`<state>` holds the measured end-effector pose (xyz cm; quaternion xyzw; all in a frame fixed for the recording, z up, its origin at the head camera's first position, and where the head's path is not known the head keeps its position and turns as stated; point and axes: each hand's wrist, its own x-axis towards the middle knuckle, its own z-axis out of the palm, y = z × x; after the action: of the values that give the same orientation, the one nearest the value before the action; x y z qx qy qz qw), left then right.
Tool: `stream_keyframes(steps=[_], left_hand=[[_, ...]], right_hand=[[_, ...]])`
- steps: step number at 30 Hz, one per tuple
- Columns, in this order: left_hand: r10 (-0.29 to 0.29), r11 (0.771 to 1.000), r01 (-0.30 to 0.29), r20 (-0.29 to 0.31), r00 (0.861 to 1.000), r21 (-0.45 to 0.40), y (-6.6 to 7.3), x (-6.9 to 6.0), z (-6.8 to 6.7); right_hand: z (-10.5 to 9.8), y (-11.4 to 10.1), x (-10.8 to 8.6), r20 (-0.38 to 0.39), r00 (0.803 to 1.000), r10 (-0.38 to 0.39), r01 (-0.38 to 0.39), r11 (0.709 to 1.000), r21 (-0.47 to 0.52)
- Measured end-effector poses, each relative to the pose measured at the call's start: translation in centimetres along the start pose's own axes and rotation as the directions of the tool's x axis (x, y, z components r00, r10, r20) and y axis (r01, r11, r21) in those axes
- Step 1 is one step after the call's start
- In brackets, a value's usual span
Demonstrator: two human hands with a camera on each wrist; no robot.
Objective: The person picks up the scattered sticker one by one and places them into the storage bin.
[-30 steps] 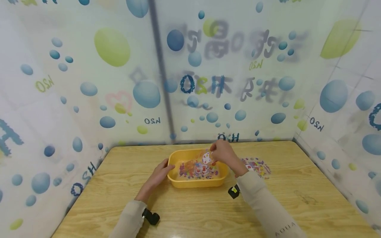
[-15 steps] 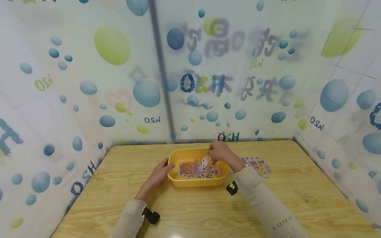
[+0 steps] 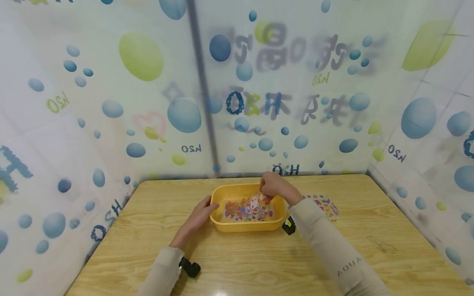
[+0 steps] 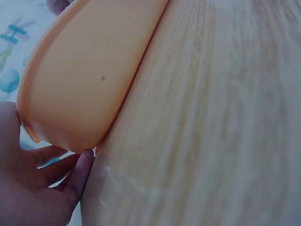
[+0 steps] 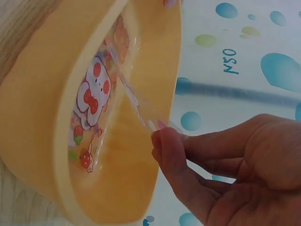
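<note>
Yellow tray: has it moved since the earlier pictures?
No: in the head view, the yellow tray has not shifted relative to the far table edge.

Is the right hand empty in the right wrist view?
No, the right hand pinches the end of a clear plastic sheet between its fingertips.

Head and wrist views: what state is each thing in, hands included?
Yellow oblong plastic tray: upright on the wood-grain table.
Clear printed thin sheet: tilted over the tray's inside, upper edge pinched.
Colourful cartoon prints: low inside the tray, layers uncountable.
Colourful printed sheet on the table: flat, right of the tray, partly hidden by the right beige sleeve.
Left hand: grips the tray's left end.
Right hand: pinches the tilted sheet.
</note>
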<state>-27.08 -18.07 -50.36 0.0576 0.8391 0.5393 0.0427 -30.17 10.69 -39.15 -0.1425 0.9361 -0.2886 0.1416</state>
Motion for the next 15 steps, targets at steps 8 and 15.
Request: stream_keyframes(steps=[8,15], left_hand=[[0.011,1.0,-0.011,0.008,1.0,-0.008,0.0,0.0,0.0],[0.004,1.0,-0.004,0.012,1.0,-0.006,-0.1,-0.1,0.0]], right_hand=[[-0.1,0.0,1.4,0.036,0.993,0.113,-0.11,0.992,-0.069],[0.4,0.3,2.2,0.053,0.989,0.141,-0.136,0.987,-0.082]])
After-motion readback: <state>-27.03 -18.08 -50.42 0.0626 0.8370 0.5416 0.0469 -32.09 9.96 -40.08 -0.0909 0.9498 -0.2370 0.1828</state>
